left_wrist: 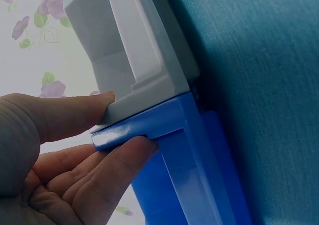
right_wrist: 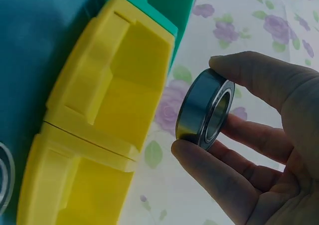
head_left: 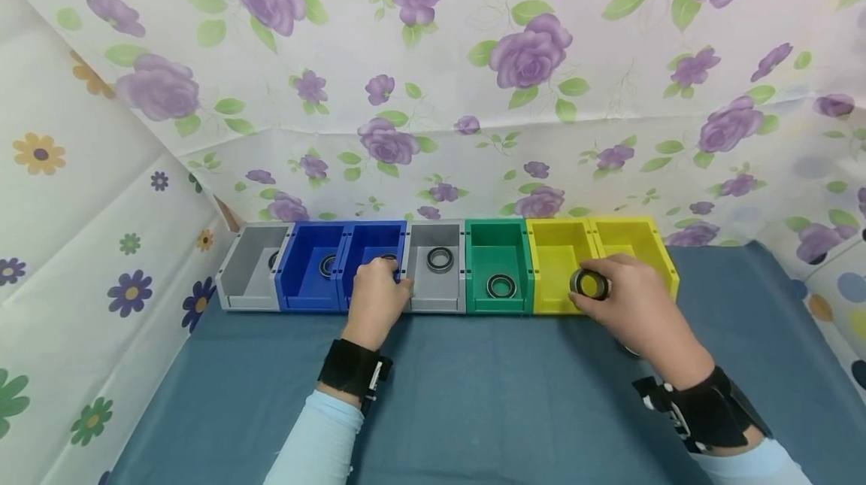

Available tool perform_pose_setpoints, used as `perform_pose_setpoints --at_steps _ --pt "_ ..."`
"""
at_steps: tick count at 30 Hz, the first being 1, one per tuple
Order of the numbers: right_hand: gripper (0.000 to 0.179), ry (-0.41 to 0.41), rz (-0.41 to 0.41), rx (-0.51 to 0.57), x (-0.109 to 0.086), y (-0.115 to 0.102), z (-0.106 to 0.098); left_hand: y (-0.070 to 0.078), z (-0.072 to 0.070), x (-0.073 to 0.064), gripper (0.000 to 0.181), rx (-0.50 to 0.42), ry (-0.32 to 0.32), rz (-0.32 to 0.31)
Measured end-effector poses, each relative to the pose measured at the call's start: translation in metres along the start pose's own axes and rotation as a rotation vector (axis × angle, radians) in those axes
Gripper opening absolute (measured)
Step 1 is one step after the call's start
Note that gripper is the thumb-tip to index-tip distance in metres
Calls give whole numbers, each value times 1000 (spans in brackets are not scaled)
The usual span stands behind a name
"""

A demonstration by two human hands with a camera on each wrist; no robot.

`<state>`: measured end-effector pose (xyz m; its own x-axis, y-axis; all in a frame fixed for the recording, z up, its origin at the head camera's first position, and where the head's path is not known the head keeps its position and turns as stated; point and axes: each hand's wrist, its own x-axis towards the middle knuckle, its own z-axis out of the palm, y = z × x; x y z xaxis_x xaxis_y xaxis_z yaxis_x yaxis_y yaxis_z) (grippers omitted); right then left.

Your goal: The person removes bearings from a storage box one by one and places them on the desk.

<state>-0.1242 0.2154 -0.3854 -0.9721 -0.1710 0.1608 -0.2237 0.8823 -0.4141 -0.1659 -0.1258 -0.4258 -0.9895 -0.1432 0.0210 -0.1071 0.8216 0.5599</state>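
One bearing [right_wrist: 193, 108] pinched by half-curled right hand [head_left: 639, 308]; half-curled left hand [head_left: 376, 298] pinches adjoining bin edges [left_wrist: 167, 116].

our left hand [head_left: 377, 301] on a bin row [head_left: 436, 304], two bearings [head_left: 440, 270] in bins between our hands, a third bearing [right_wrist: 195, 108] in our right hand [head_left: 632, 308], a fourth bearing [right_wrist: 5, 177] beneath it on cloth [head_left: 473, 395]

Person's left sleeve [head_left: 318, 436], pale blue, fitted closely and showed faint wrinkles; matching right sleeve [head_left: 754, 464] appeared partly at lower edge of head view. Broad black left wristband [head_left: 350, 366] bore whitish strip [head_left: 376, 375] along inner side. Black right wristband [head_left: 717, 411] looked bulkier, with pale, silvery fittings [head_left: 679, 420] on inner side. Short stretch of wrist showed between each band and sleeve. Left hand [head_left: 377, 297] and right hand [head_left: 632, 306] were bare.
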Motion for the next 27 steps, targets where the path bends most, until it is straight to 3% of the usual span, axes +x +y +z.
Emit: perform_pose_setpoints --at_steps 10,27 --pt "47 -121 36 -8 -17 12 15 1 -1 0 40 -10 -9 -21" --pt "38 -198 67 -43 -32 32 42 0 0 -1 38 -8 -7 -15"
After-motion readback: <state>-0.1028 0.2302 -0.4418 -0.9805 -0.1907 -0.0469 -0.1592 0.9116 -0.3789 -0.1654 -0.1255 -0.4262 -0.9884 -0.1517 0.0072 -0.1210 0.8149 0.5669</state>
